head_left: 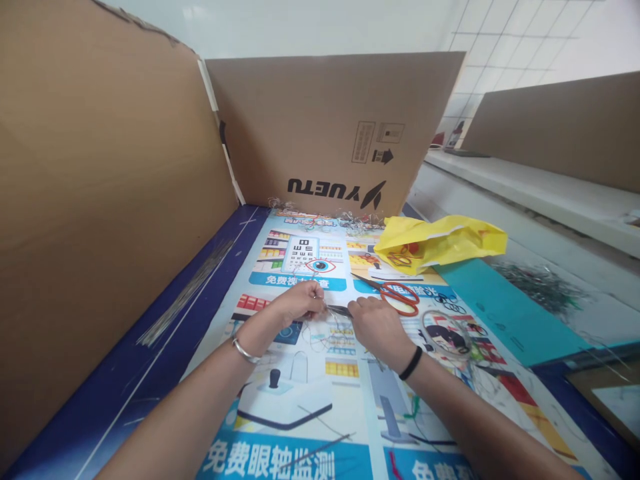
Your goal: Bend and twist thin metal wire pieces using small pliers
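Pinching fine wire (326, 305) between bunched fingertips of the left hand (303, 301); curled round a dark-tipped tool (340, 310) with the right hand (379, 327), meeting near the wire. Apparently mid-working it, calling for a steady left pinch. Towards two o'clock, past red-handled scissors (387, 288) to a yellow bag (443, 245); towards nine, across to loose straight wires (185, 293).

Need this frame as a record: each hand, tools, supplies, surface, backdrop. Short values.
left_hand: left hand, pinching fine wire
right_hand: right hand, gripping dark-bladed tool
loose_tool: red-handled scissors, beyond right hand
bag: yellow bag, beyond scissors
supplies: straight wire bundle, far left
surface: printed sheet
backdrop: cardboard panel, printing upside down
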### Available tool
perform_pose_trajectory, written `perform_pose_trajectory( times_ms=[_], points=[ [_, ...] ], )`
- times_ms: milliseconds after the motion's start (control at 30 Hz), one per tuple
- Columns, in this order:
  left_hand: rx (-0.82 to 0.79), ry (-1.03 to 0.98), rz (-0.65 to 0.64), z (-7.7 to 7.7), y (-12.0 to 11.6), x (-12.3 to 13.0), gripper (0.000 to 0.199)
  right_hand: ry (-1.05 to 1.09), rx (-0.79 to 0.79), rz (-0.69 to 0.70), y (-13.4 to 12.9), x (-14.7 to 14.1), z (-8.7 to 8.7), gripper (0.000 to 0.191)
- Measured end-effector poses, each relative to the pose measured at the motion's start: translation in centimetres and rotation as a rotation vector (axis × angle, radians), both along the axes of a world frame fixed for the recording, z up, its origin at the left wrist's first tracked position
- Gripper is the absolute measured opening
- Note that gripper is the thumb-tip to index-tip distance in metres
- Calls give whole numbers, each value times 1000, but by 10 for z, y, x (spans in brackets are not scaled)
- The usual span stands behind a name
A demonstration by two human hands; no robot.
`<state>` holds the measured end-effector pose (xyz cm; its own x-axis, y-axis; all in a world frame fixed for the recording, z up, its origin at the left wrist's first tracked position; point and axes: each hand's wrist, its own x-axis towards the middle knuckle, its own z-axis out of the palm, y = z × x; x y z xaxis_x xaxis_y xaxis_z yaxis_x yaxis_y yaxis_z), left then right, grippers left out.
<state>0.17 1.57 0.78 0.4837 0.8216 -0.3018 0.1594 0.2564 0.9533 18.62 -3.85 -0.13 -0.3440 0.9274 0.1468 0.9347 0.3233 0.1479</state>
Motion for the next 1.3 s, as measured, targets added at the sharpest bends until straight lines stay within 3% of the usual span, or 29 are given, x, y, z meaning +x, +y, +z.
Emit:
perform_pose_trajectory(
  times_ms=[500,800,1100,1300],
  points=[
    [-7,-9,-62,-2,2,0,21,-9,-33,57,7,8,5,12],
    [-3,-3,-47,4,-2,1,19,10,-32,84,8,11,9,13],
    [46,20,-11,-7,1,3,20,-38,17,105,3,8,10,14],
    [46,51,10,-6,0,4,20,-67,47,84,-1,4,14,16]
  ],
)
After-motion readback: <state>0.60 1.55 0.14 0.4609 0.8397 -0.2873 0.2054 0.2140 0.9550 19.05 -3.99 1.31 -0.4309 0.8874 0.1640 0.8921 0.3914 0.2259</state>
